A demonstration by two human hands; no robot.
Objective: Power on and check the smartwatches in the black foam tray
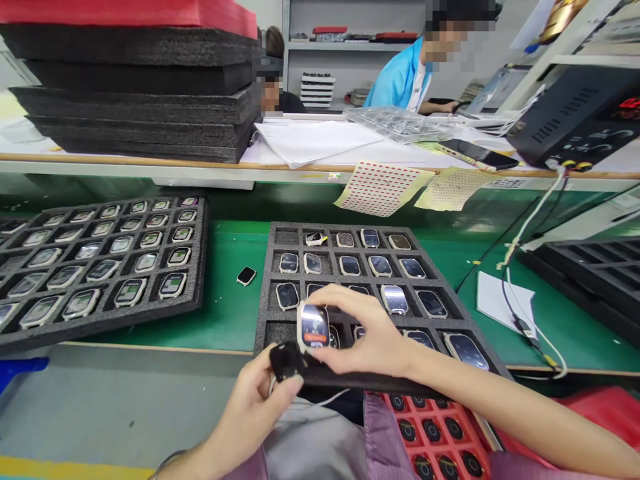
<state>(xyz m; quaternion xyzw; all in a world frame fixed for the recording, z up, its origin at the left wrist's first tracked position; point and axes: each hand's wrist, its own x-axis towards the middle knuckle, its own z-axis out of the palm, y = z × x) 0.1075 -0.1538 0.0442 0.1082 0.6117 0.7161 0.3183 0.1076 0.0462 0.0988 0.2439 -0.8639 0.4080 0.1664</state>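
Note:
My right hand (367, 330) pinches a smartwatch case (314, 327) by its edges. Its screen is lit and shows an orange band. Just below and left of it, my left hand (260, 393) grips a small black object (287, 362), rounded and dark, whose kind I cannot make out; a white cable seems to run from beneath it. The watch and the black object are very close together, perhaps touching. Both hands are over the near left corner of a black foam tray (293, 331) with watch cases in its pockets. My right hand hides some pockets.
Another foam tray (200, 283) of lit watches lies tilted at left. A lone watch case (246, 275) rests on the green mat (230, 233). A red tray (415, 427) of round black parts is by my lap. Foam stack (145, 87), phone (477, 155) and power supply (575, 117) occupy the shelf. Two people sit beyond.

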